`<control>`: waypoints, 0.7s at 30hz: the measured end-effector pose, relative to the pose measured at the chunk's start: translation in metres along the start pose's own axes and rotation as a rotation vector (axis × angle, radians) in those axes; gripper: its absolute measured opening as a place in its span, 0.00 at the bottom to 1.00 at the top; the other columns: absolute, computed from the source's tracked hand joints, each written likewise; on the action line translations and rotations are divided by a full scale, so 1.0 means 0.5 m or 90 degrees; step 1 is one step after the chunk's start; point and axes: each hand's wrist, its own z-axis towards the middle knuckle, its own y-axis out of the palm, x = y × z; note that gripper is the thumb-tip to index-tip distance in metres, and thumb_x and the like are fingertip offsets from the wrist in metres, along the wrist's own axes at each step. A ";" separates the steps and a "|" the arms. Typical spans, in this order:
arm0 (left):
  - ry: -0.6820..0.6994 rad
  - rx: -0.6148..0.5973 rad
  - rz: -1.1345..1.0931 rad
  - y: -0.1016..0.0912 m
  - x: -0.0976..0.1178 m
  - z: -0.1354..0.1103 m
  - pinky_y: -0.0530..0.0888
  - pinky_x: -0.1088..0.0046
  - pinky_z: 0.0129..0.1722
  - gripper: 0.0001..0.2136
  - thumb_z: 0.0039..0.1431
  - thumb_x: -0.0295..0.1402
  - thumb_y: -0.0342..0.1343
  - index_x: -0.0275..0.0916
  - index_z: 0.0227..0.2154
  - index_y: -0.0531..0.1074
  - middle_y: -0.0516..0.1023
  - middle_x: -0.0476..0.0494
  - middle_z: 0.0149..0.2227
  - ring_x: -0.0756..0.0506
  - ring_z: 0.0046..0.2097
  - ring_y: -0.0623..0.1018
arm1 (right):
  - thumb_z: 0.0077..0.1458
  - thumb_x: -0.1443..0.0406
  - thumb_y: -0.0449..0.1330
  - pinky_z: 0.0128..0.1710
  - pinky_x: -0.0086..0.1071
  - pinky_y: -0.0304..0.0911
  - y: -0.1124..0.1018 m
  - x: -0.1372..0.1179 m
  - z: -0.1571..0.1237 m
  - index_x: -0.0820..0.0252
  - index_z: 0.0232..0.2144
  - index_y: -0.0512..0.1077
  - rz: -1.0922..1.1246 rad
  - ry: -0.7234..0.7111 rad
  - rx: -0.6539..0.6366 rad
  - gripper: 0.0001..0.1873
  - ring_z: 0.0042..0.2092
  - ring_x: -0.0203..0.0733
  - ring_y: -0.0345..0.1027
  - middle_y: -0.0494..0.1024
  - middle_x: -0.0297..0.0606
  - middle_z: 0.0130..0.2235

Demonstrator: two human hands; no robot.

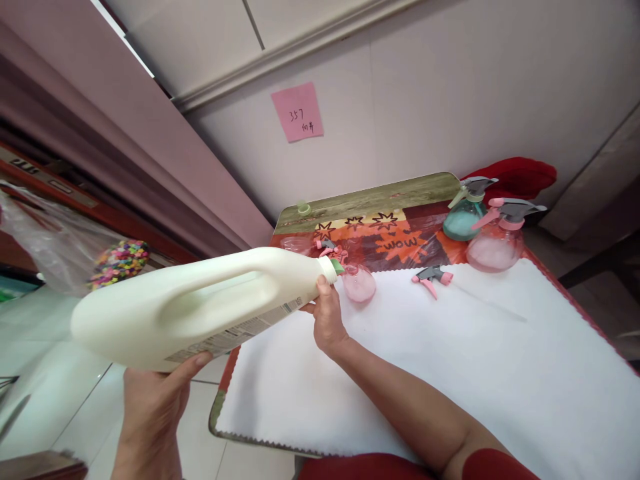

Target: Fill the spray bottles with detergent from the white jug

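Note:
A big white plastic jug (200, 307) with a moulded handle lies tipped on its side in the air, its neck over an open pink spray bottle (359, 283) on the white cloth (450, 373). My left hand (150, 407) grips the jug from below near its base. My right hand (327, 320) is closed round the jug's neck by a small green funnel (338, 267) at the mouth. A loose pink and grey spray head (433, 276) with its tube lies on the cloth to the right.
A teal spray bottle (464, 212) and a pink one (496, 241) stand at the table's far right by a red cloth (520, 175). A small green cap (303, 208) sits on the wooden back edge. A pink note (297, 112) hangs on the wall. Coloured beads (119, 261) lie left.

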 end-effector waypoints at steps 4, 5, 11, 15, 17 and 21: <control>-0.006 0.015 0.013 0.001 0.003 -0.002 0.79 0.72 0.44 0.32 0.30 0.24 0.74 0.35 0.47 0.79 0.84 0.41 0.40 0.44 0.42 0.81 | 0.59 0.44 0.55 0.40 0.37 0.75 0.000 0.000 -0.001 0.58 0.56 0.68 -0.003 0.000 -0.002 0.32 0.48 0.47 0.73 0.77 0.44 0.53; -0.011 0.020 0.017 0.002 0.005 -0.002 0.80 0.72 0.44 0.32 0.30 0.24 0.74 0.35 0.46 0.79 0.84 0.41 0.40 0.43 0.42 0.81 | 0.59 0.44 0.55 0.40 0.38 0.75 0.001 0.000 -0.001 0.58 0.56 0.68 -0.002 0.000 -0.001 0.32 0.48 0.47 0.74 0.77 0.44 0.53; -0.027 0.019 0.019 0.006 0.009 -0.004 0.80 0.69 0.44 0.32 0.29 0.24 0.74 0.37 0.45 0.79 0.84 0.41 0.40 0.42 0.42 0.81 | 0.58 0.43 0.56 0.40 0.39 0.75 0.001 -0.001 -0.001 0.56 0.56 0.68 0.007 0.002 0.001 0.32 0.48 0.47 0.74 0.77 0.44 0.53; -0.034 0.019 0.020 0.004 0.009 -0.004 0.80 0.69 0.43 0.32 0.29 0.24 0.75 0.37 0.45 0.79 0.84 0.41 0.41 0.42 0.42 0.81 | 0.59 0.44 0.56 0.41 0.39 0.75 0.001 -0.002 -0.001 0.56 0.56 0.68 0.008 0.001 -0.003 0.31 0.49 0.48 0.73 0.77 0.44 0.53; -0.037 0.020 0.019 0.005 0.011 -0.004 0.80 0.69 0.43 0.32 0.29 0.25 0.75 0.36 0.45 0.80 0.84 0.42 0.40 0.42 0.41 0.81 | 0.59 0.44 0.55 0.41 0.39 0.75 0.001 -0.001 -0.001 0.57 0.56 0.68 0.006 0.004 0.000 0.31 0.49 0.48 0.73 0.77 0.44 0.53; -0.032 0.024 0.013 0.007 0.014 -0.005 0.80 0.71 0.43 0.31 0.27 0.24 0.75 0.36 0.43 0.80 0.84 0.43 0.39 0.44 0.40 0.81 | 0.58 0.43 0.55 0.40 0.39 0.75 0.001 0.001 0.000 0.57 0.55 0.69 0.003 0.008 0.001 0.32 0.48 0.47 0.73 0.77 0.44 0.53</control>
